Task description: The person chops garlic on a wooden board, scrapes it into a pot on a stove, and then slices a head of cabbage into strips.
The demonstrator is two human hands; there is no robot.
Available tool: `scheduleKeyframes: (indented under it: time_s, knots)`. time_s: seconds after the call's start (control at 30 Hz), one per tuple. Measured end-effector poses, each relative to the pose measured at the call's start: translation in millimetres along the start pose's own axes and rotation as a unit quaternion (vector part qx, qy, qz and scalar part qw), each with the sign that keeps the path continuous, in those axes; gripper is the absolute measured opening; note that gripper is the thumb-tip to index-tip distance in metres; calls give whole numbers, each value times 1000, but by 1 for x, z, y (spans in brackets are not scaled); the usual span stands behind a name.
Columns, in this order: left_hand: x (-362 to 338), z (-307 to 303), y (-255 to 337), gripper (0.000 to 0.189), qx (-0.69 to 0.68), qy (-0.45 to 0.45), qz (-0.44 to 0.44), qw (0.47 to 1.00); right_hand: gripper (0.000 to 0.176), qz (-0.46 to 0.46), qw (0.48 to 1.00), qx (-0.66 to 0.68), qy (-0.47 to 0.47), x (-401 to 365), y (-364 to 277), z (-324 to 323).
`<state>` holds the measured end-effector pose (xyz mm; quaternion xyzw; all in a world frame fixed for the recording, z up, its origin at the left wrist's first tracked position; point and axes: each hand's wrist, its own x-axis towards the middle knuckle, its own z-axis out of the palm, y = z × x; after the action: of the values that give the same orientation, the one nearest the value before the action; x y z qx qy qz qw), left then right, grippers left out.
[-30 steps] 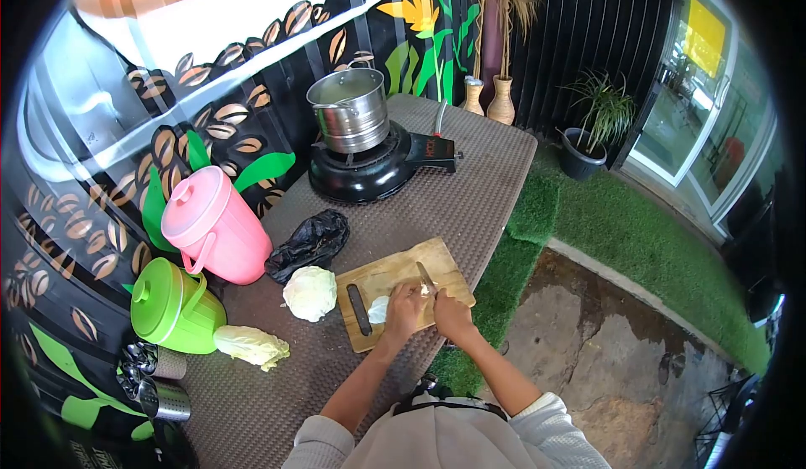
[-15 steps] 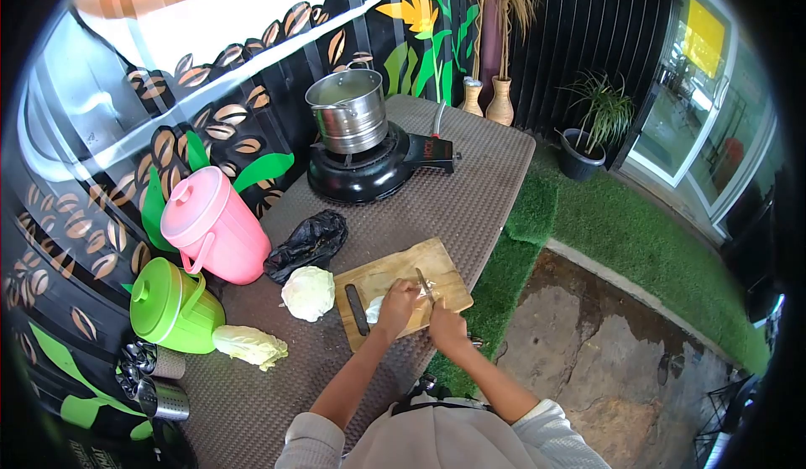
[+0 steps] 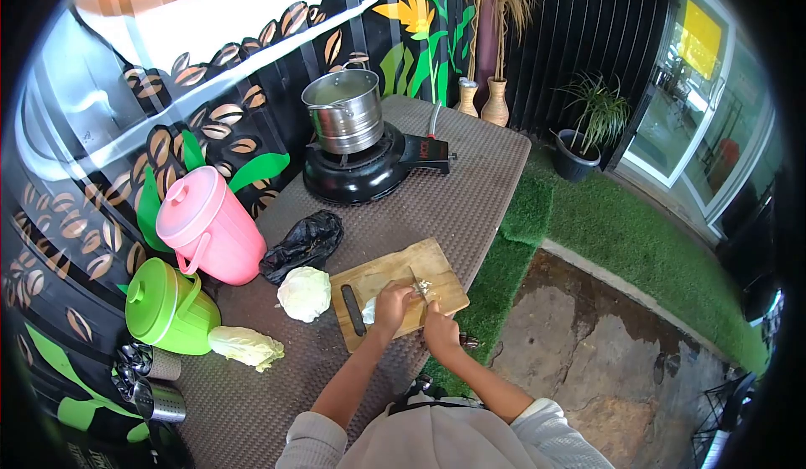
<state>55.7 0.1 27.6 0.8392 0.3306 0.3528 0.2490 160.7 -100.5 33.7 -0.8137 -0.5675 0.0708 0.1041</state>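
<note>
On desk: pot atop stove, open, contents unclear; pink jug, green jug lidded. On board at near edge: left hand curled onto cabbage; right hand clamped round knife, blade pointing away, just right of left fingers.

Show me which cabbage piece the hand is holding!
The small pale piece on the cutting board, under the left hand; the round chunk and the leafy piece lie off it.
</note>
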Motion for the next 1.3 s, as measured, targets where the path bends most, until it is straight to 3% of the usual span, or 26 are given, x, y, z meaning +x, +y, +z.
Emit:
scheduleKeyframes:
  time_s: [0.07,0.17,0.23,0.37,0.47,0.6,0.67,0.8,0.87,0.97,1.07,1.3]
  knots:
    - [-1,2,-1,14,9,-11,-15,1000,29,7,998,36,-45,8,-1,-3]
    - [-3,7,-7,14,11,-6,10,1000,24,-27,996,65,-54,25,9,-19]
    - [-4,6,-1,12,88,-10,51,995,22,-65,995,37,-63,23,12,-30]
    - [-2,7,-4,13,49,13,37,998,21,-14,998,37,-52,4,-3,-15]
    - [5,6,-13,10,18,-15,6,1000,20,25,999,16,-35,6,-4,5]
    - [16,1,-15,6,33,-9,-35,999,20,-31,998,44,-25,29,6,-10]
    - [21,6,-27,4,-18,-72,-167,983,21,-73,996,24,-51,27,7,-25]
    - [23,3,-24,4,-5,-41,-109,993,21,-31,999,-5,-31,7,-6,-11]
    - [23,1,-22,6,-16,5,-35,999,23,19,998,8,-54,4,-12,-4]
    - [20,2,-27,7,-15,-43,-71,996,22,-10,999,29,-34,20,-5,3]
    - [16,6,-25,9,1,-28,-96,995,20,-69,997,-2,-30,22,1,-14]
    - [13,3,-16,12,4,-14,-75,997,21,-5,1000,-25,-12,2,-7,7]
